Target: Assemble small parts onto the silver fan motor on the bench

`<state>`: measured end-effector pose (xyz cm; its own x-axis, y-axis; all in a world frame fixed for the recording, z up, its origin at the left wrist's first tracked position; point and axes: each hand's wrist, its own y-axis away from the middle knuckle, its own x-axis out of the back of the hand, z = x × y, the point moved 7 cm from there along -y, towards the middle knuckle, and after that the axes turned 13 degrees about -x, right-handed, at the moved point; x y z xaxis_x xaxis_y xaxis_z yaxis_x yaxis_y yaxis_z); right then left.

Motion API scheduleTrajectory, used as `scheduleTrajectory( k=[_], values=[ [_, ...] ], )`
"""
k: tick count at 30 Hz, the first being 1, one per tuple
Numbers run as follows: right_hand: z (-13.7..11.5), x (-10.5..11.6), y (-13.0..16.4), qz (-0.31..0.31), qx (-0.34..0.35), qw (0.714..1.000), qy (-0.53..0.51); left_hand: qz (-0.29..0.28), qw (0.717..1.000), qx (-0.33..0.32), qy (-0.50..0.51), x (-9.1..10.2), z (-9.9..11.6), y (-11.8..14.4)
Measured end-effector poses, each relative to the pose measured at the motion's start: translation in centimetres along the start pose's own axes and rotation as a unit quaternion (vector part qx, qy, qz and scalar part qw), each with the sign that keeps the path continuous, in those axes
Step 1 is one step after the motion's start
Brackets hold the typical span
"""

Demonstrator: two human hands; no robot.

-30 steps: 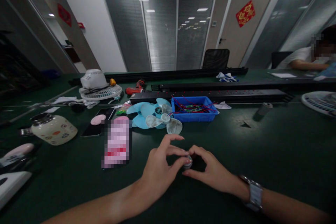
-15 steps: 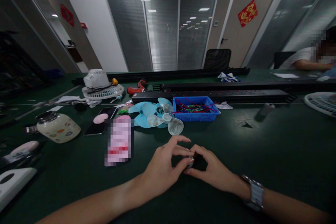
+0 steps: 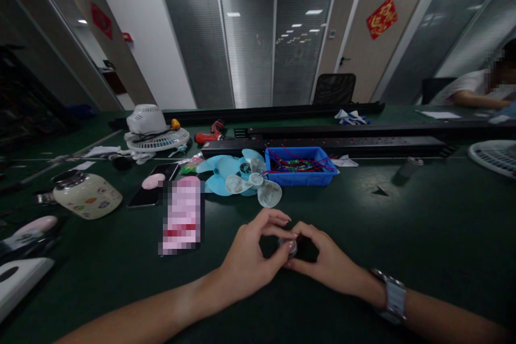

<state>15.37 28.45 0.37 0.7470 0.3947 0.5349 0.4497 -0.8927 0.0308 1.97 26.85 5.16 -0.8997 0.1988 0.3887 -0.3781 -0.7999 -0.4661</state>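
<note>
Both my hands meet over the green table, fingertips pinched on one small round metal part (image 3: pixel 293 251). My left hand (image 3: pixel 256 250) has its thumb and a finger on the part, its other fingers curved above. From the right, my right hand (image 3: pixel 328 258) grips the same part between thumb and bent fingers. Fingertips cover most of the part, so its exact kind is hidden. Beyond the hands lie light-blue fan blades (image 3: pixel 220 172) and a clear fan blade (image 3: pixel 269 193), beside a blue bin (image 3: pixel 302 178) of red wires and green boards.
To the left are a pink pouch (image 3: pixel 183 209), a phone (image 3: pixel 141 196) and a cream kettle (image 3: pixel 88 196). A white fan (image 3: pixel 147 121) and red drill (image 3: pixel 209 136) stand behind. A small metal cylinder (image 3: pixel 411 166) is at right; another person (image 3: pixel 471 88) sits far right.
The fingers of my left hand have shifted slightly, and more of the round metal part shows between the fingertips. My right hand stays almost where it was.
</note>
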Motion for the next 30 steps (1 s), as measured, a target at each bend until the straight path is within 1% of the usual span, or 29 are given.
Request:
scheduleTrajectory(
  k=[2, 7, 11, 15, 18, 22, 26, 30],
  values=[
    [0.0, 0.0, 0.0, -0.001, 0.003, 1.0, -0.002, 0.006, 1.0, -0.001, -0.006, 0.1, 0.0, 0.0],
    [0.0, 0.0, 0.1, -0.009, 0.0, 1.0, -0.001, 0.019, 0.998, 0.009, -0.059, 0.6, -0.1, 0.0],
    [-0.3, 0.1, 0.2, -0.014, -0.004, 1.0, 0.0, 0.03, 0.998, 0.03, -0.051, 0.7, -0.6, -0.2],
    [-0.3, 0.2, 0.2, -0.01, -0.004, 1.0, 0.002, 0.027, 0.998, 0.024, -0.047, 0.6, -0.8, -0.4],
    [-0.2, 0.1, 0.1, -0.007, -0.004, 1.0, -0.004, 0.007, 0.998, -0.006, -0.056, 0.6, -0.5, -0.6],
    [0.0, 0.1, 0.1, -0.001, 0.004, 1.0, -0.003, -0.049, 0.997, -0.041, -0.045, 0.5, 0.1, -1.0],
    [0.2, 0.0, 0.1, 0.0, 0.005, 1.0, 0.017, -0.098, 0.995, -0.03, 0.011, 0.3, 0.2, -1.3],
    [0.3, 0.1, 0.2, 0.004, -0.008, 1.0, 0.028, -0.117, 0.991, -0.006, 0.056, 0.2, -0.2, -1.4]
  ],
)
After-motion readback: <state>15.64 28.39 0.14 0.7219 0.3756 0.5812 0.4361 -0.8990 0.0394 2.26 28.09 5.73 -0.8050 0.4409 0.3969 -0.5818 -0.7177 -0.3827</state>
